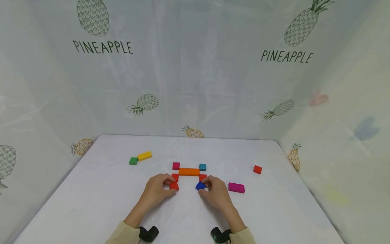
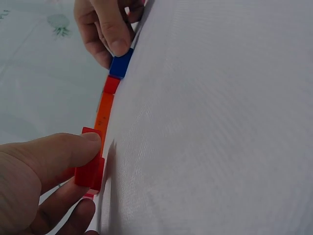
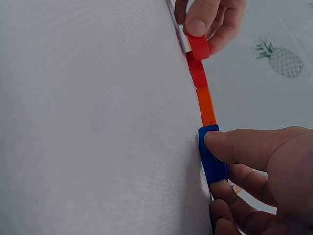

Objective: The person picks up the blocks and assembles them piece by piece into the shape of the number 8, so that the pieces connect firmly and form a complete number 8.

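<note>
In the head view my left hand pinches a red block between thumb and fingers, close to the near side of another red block. My right hand pinches a blue block, turned at an angle, just on the near side of a second small red block. Between these lies a long orange block. At its far corners sit a pinkish-red block and a teal block. In the left wrist view the thumb presses on the held red block.
On the white table, a green block and a yellow block lie at the far left. To the right are a magenta block and a loose red block. A pineapple-print curtain rises behind the table.
</note>
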`<state>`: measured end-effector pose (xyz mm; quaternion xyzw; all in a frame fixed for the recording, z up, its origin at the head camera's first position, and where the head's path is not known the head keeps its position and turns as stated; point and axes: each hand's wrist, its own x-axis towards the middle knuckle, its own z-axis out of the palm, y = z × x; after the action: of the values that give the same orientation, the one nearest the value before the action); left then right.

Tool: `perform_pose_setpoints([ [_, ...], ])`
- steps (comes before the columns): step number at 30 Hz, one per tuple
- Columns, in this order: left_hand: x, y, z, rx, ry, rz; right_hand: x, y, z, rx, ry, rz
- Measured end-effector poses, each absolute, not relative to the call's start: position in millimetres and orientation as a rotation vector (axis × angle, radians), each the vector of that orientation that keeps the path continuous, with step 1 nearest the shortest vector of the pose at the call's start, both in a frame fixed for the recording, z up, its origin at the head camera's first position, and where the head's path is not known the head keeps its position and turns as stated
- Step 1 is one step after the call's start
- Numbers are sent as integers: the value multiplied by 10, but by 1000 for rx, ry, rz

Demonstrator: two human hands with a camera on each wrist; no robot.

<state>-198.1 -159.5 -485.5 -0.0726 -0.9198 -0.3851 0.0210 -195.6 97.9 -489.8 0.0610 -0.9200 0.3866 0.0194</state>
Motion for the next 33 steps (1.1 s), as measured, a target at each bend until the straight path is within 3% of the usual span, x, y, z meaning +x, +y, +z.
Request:
perform_pose_setpoints([
  [33,-1984,-1410,-4905,-57,-2857,-1177,-1947,984,-4886,187,-2850,1213],
])
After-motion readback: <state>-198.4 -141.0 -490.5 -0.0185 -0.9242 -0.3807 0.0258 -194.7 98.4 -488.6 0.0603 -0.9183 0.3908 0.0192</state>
